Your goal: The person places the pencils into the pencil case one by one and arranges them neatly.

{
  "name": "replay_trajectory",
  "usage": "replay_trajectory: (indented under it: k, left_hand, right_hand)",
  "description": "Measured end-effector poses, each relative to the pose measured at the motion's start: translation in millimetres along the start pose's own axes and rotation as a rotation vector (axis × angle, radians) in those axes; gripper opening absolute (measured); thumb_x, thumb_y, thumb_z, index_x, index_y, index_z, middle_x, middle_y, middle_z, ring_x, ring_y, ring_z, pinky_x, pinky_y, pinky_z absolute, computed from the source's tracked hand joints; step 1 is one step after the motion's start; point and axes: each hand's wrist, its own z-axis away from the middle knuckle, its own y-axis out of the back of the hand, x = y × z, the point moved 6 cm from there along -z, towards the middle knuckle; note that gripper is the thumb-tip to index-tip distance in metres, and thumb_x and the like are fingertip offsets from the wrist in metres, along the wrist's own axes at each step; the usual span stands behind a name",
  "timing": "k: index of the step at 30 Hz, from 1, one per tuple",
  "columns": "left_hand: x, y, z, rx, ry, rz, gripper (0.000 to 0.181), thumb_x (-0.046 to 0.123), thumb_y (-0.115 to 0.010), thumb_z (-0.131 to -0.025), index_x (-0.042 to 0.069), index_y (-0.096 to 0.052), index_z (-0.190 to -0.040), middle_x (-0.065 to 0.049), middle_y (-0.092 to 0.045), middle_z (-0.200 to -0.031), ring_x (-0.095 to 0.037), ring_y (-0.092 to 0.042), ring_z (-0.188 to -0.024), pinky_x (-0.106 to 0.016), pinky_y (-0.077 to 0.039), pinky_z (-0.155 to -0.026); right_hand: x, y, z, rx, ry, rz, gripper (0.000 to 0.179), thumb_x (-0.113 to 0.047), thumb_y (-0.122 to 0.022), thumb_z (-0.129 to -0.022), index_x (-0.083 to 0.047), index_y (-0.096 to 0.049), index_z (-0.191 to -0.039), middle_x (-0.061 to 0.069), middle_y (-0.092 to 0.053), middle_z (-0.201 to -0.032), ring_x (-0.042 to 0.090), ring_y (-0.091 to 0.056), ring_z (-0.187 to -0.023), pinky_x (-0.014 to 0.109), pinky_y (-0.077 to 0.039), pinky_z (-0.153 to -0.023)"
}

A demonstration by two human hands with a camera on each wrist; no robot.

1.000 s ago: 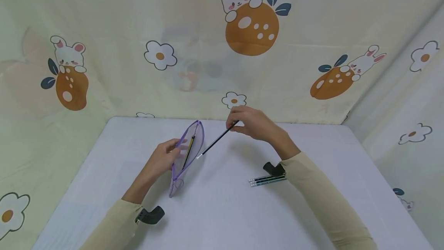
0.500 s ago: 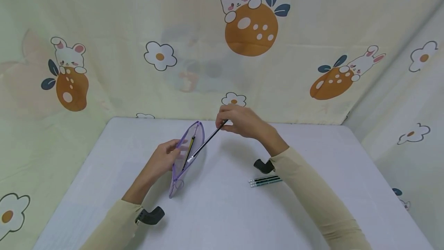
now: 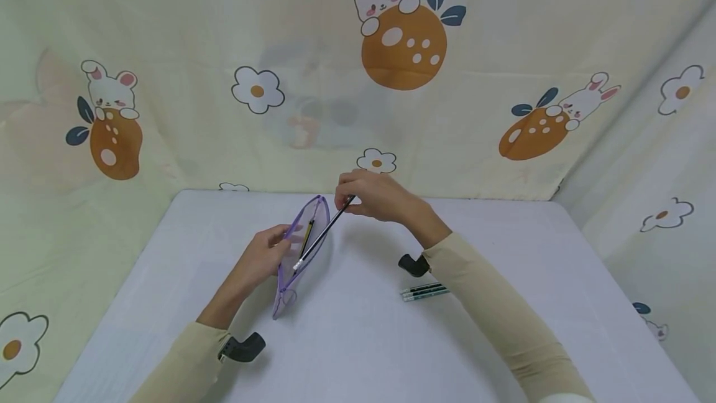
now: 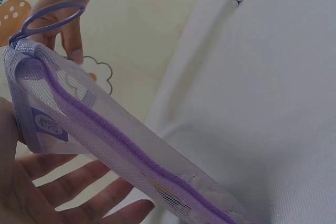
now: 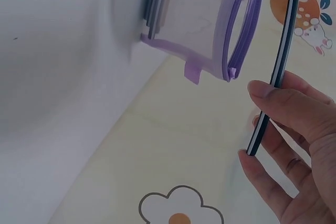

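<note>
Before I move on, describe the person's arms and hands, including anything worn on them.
The left hand and right hand are bare, with no gloves or rings visible. The left sleeve and right sleeve are plain beige. A black, bent device juts out by each cuff: left device, right device. No cables show.

White table [image 3: 358, 347] — on it, right of middle, pencils [image 3: 423, 292] lying side by side.
</note>
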Motion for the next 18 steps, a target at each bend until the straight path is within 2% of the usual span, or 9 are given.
replay_trajectory:
  k: [12,18]
  left_hand:
    - [-3.9,-0.9,-3.3,-0.006,0.019,0.002,0.042,0.022,-0.046,-0.104,0.012,-0.056,-0.144,-0.015,-0.065,-0.135,-0.035,-0.068,-0.115,-0.039,-0.061,-0.073]
    - [-3.8,-0.4,-3.5,-0.008,0.014,0.014,0.042,0.021,-0.047,-0.103,0.012,-0.057,-0.143,-0.017,-0.063,-0.137,-0.036,-0.067,-0.116,-0.038,-0.060,-0.072]
  right_hand:
    - [-12.6,-6.5,-17.6,-0.066,0.027,-0.024,0.011,-0.018,-0.081,-0.087,-0.024,-0.075,-0.094,-0.010,-0.064,-0.100,0.012,-0.058,-0.101,0.029,-0.051,-0.083]
    - [-19.2,-10.9,-23.9,-0.082,0.043,0.001,0.011,-0.017,-0.081,-0.087,-0.024,-0.075,-0.093,-0.010,-0.064,-0.101,0.012,-0.058,-0.103,0.030,-0.052,-0.083]
